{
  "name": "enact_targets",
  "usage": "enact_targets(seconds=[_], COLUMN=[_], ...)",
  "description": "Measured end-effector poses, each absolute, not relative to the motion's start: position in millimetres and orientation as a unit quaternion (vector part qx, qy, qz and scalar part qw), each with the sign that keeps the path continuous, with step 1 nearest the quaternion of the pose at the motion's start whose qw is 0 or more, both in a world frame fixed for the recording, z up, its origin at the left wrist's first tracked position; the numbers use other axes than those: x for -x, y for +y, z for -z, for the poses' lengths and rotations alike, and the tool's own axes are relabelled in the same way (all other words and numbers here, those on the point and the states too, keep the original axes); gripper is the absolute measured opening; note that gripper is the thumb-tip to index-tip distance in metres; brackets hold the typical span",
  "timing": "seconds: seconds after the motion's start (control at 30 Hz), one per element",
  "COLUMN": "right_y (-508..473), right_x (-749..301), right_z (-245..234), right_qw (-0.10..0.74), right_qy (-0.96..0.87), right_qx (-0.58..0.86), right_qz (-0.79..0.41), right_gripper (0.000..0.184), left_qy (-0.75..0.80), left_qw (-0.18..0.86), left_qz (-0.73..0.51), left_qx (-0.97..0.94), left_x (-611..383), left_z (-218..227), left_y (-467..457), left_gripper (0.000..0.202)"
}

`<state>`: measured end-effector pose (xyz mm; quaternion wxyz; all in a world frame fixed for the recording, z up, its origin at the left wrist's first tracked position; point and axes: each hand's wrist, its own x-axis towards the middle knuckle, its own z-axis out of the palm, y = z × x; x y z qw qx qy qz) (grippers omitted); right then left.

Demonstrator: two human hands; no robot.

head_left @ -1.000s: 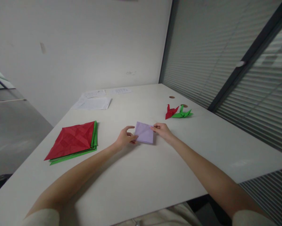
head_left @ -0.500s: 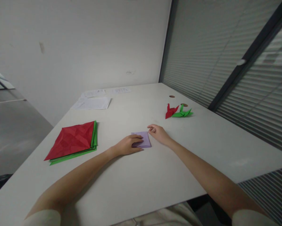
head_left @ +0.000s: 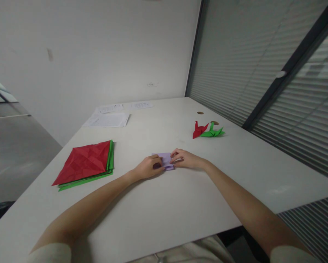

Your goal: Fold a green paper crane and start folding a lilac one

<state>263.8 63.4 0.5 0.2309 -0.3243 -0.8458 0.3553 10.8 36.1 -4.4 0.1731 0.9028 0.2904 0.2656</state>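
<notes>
A small folded square of purple origami paper (head_left: 166, 159) lies on the white table (head_left: 158, 212) in front of me. Its near edge shows several layers, slightly raised. My left hand (head_left: 149, 167) is at its left side, thumb and fingers bent together on the near left part. From the right, my right hand (head_left: 184, 159) has its thumb and fingertips closed on the paper's right edge. Fingers hide both side edges of the square in part.
Left of me lies a stack of creased red paper (head_left: 84, 162) over green sheets (head_left: 109, 160). A red paper crane (head_left: 199, 130) and a green paper crane (head_left: 213, 131) stand at the right back, near two cable holes. Printed sheets (head_left: 109, 119) lie at the far left.
My right hand has come down from above the right corner onto the paper's right edge. My left fingers, flat on the paper before, have curled in. The paper's near edge has lifted a little.
</notes>
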Motion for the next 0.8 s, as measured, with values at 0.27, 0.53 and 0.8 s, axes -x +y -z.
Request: enact_targets(seconds=[0.27, 0.53, 0.8], right_y=[66.5, 67.0, 68.7], right_x=[-264.6, -263.2, -265.0], right_z=[-2.0, 0.2, 1.0], right_qw=[0.206, 0.215, 0.209], right_qy=[-0.862, -0.857, -0.856], right_qx=[0.321, 0.322, 0.319], right_qz=[-0.335, -0.339, -0.35], right_gripper=[0.018, 0.019, 0.02], left_qy=[0.279, 0.279, 0.279], left_qw=[0.175, 0.173, 0.165], left_qz=[-0.251, -0.251, -0.238], left_qx=[-0.91, -0.911, -0.916], left_x=[-10.6, -10.5, -9.7], left_z=[4.8, 6.1, 8.1], left_y=[35.6, 36.9, 37.3], left_gripper=[0.02, 0.022, 0.021])
